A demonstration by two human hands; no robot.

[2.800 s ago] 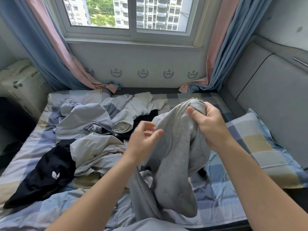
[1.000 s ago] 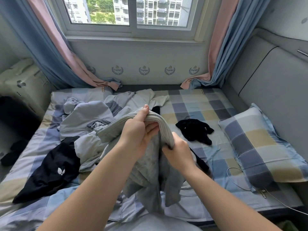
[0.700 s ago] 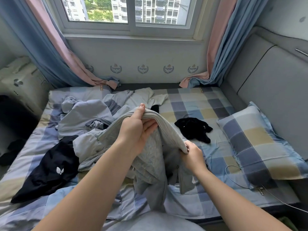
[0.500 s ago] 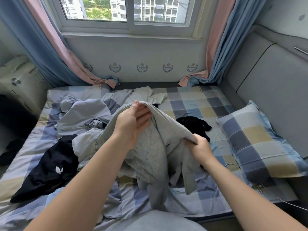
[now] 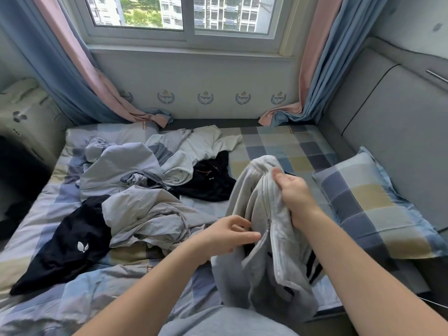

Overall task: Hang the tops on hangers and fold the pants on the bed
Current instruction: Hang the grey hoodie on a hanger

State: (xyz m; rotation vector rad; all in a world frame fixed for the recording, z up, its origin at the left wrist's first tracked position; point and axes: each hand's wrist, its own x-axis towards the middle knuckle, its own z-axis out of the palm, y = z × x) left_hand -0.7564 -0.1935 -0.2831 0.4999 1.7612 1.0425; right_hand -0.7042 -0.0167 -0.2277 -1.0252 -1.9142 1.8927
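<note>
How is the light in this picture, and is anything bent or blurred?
Head view: daylight from the window lights the bed softly, with no glare; the wide lens bows the window frame and curtains near the edges; the right hand gripping the grey zip top looks sharp.

A white three-leaf logo [image 5: 81, 246] is shown on the black garment [image 5: 55, 267]. Wreathed crests [image 5: 205, 98] are printed along the wall [image 5: 218, 76], but their lettering cannot be read.

Right hand [image 5: 294, 197] — gripping grey top [image 5: 261, 267].
</note>
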